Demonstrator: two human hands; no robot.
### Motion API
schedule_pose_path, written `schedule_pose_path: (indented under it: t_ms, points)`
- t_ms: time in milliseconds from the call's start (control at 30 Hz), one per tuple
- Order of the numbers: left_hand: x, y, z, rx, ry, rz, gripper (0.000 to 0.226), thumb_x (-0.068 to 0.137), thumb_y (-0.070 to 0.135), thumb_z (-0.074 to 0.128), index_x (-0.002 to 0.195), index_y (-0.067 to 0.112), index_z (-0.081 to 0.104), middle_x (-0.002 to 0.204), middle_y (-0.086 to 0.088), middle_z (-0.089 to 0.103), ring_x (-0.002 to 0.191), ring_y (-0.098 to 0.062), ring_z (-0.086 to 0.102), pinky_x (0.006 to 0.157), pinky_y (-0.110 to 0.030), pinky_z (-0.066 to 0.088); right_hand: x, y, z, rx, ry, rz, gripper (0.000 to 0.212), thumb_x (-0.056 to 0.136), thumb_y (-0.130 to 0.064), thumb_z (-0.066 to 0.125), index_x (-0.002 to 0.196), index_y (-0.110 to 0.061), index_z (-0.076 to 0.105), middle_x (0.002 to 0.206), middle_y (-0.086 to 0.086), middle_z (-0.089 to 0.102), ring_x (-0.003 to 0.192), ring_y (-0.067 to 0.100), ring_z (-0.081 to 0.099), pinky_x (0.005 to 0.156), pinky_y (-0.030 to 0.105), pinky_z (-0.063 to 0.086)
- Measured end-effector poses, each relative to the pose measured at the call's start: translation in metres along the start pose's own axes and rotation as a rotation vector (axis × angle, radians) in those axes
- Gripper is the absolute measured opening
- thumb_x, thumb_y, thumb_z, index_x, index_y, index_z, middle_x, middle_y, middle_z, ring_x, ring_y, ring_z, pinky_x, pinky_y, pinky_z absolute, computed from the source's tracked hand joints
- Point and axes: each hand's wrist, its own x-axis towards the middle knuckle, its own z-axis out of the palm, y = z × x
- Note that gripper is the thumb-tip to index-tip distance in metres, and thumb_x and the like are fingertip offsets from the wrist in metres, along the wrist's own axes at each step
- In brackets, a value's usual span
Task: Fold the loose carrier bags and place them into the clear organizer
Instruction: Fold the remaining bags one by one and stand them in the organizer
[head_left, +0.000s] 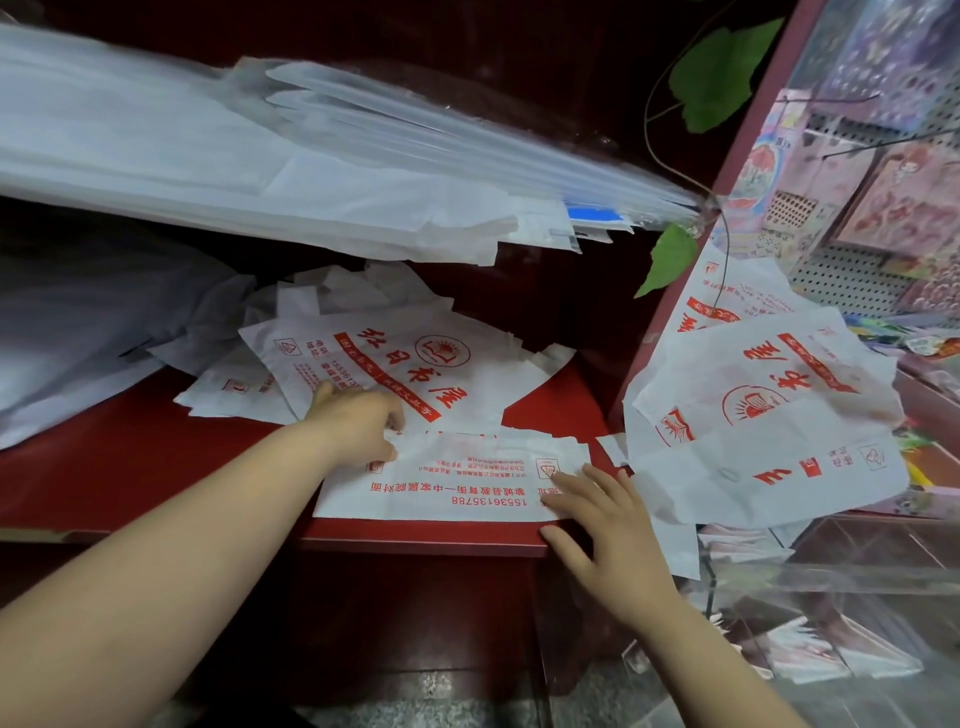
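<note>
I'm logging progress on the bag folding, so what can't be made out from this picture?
Head view only:
- Left hand: its curled fingers hide whether it pinches the folded carrier bag.
- Pile of loose bags: overlap hides the count.
- Clear plastic box: cut off by the right edge; glare blurs its contents.
- Bags at right: print blurred.

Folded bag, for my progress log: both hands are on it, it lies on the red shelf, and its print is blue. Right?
No: the head view shows red print on the folded bag, not blue. The left hand and right hand are both on it, and it lies on the red shelf.
</note>
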Motion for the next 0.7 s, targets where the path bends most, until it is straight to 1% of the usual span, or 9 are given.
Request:
schedule_pose_path:
  t_ms: [100, 167, 267, 333, 400, 467, 533, 633, 700]
  points:
    - [-0.005, -0.004, 0.0, -0.09, -0.031, -0.007, 0.027, 0.088, 0.033, 0.057, 0.112, 0.021, 0.059, 0.115, 0.002, 0.058, 0.107, -0.018, 0.05, 0.088, -0.027, 0.032, 0.001, 0.0, -0.001, -0.025, 0.026, -0.064, 0.049, 0.092, -0.052, 0.03, 0.094, -0.02, 0.067, 0.108, 0.002, 0.068, 0.113, 0.018, 0.043, 0.107, 0.037, 0.021]
    - [-0.014, -0.01, 0.0, -0.297, 0.005, -0.035, 0.01, 0.088, 0.029, 0.058, 0.082, 0.02, 0.059, 0.096, 0.0, 0.059, 0.088, -0.017, 0.052, 0.066, -0.022, 0.036, 0.003, -0.005, -0.002, -0.044, 0.067, -0.111, 0.038, 0.091, -0.05, 0.035, 0.101, -0.022, 0.058, 0.109, 0.005, 0.067, 0.113, 0.02, 0.043, 0.103, 0.038, 0.022]
    - [-0.035, -0.017, 0.007, -0.638, 0.142, -0.119, 0.024, 0.088, 0.023, 0.059, 0.065, 0.021, 0.051, 0.076, 0.007, 0.053, 0.076, -0.015, 0.051, 0.055, -0.022, 0.034, 0.007, -0.017, -0.001, -0.076, 0.114, -0.166, 0.037, 0.078, -0.04, 0.046, 0.11, -0.02, 0.048, 0.113, 0.008, 0.065, 0.113, 0.021, 0.043, 0.103, 0.038, 0.024]
    - [-0.053, -0.016, 0.018, -0.837, 0.251, -0.213, 0.018, 0.088, 0.019, 0.059, 0.071, 0.017, 0.053, 0.075, 0.004, 0.056, 0.074, -0.017, 0.053, 0.053, -0.022, 0.034, 0.008, -0.028, 0.002, -0.094, 0.106, -0.196, 0.046, 0.076, -0.038, 0.045, 0.116, -0.017, 0.045, 0.116, 0.01, 0.064, 0.113, 0.019, 0.042, 0.103, 0.038, 0.024]
    - [-0.07, -0.01, 0.031, -0.983, 0.347, -0.277, 0.007, 0.087, 0.015, 0.059, 0.087, 0.016, 0.053, 0.086, 0.002, 0.057, 0.082, -0.019, 0.055, 0.057, -0.026, 0.037, 0.007, -0.038, 0.005, -0.093, 0.082, -0.236, 0.055, 0.073, -0.041, 0.048, 0.121, -0.016, 0.043, 0.12, 0.01, 0.062, 0.115, 0.019, 0.042, 0.104, 0.037, 0.025]
    - [-0.087, 0.0, 0.039, -1.104, 0.364, -0.29, 0.027, 0.087, 0.012, 0.059, 0.107, 0.024, 0.046, 0.09, 0.003, 0.055, 0.081, -0.02, 0.057, 0.056, -0.025, 0.043, 0.003, -0.048, 0.008, -0.088, 0.042, -0.292, 0.07, 0.066, -0.044, 0.066, 0.125, -0.014, 0.041, 0.124, 0.01, 0.059, 0.117, 0.019, 0.041, 0.107, 0.038, 0.026]
    - [-0.102, 0.013, 0.046, -1.178, 0.309, -0.223, 0.041, 0.087, 0.008, 0.059, 0.115, 0.031, 0.04, 0.086, 0.005, 0.057, 0.068, -0.015, 0.058, 0.041, -0.016, 0.042, 0.0, -0.056, 0.012, -0.039, 0.005, -0.305, 0.081, 0.059, -0.039, 0.076, 0.127, -0.013, 0.04, 0.126, 0.011, 0.058, 0.119, 0.019, 0.04, 0.108, 0.037, 0.024]
    - [-0.119, 0.03, 0.057, -1.271, 0.204, -0.159, 0.044, 0.086, 0.005, 0.059, 0.117, 0.033, 0.042, 0.086, 0.002, 0.061, 0.059, -0.011, 0.058, 0.035, -0.014, 0.038, 0.002, -0.064, 0.016, 0.028, 0.014, -0.301, 0.049, 0.075, -0.037, 0.052, 0.119, -0.016, 0.05, 0.117, 0.005, 0.065, 0.115, 0.019, 0.051, 0.104, 0.036, 0.033]
    - [-0.127, 0.035, 0.062, -1.368, 0.16, -0.136, 0.043, 0.087, 0.004, 0.057, 0.118, 0.031, 0.045, 0.083, -0.001, 0.065, 0.059, -0.009, 0.063, 0.041, -0.012, 0.042, 0.004, -0.064, 0.015, 0.075, 0.016, -0.315, 0.036, 0.081, -0.038, 0.045, 0.1, -0.017, 0.067, 0.101, 0.001, 0.071, 0.099, 0.019, 0.065, 0.089, 0.041, 0.049]
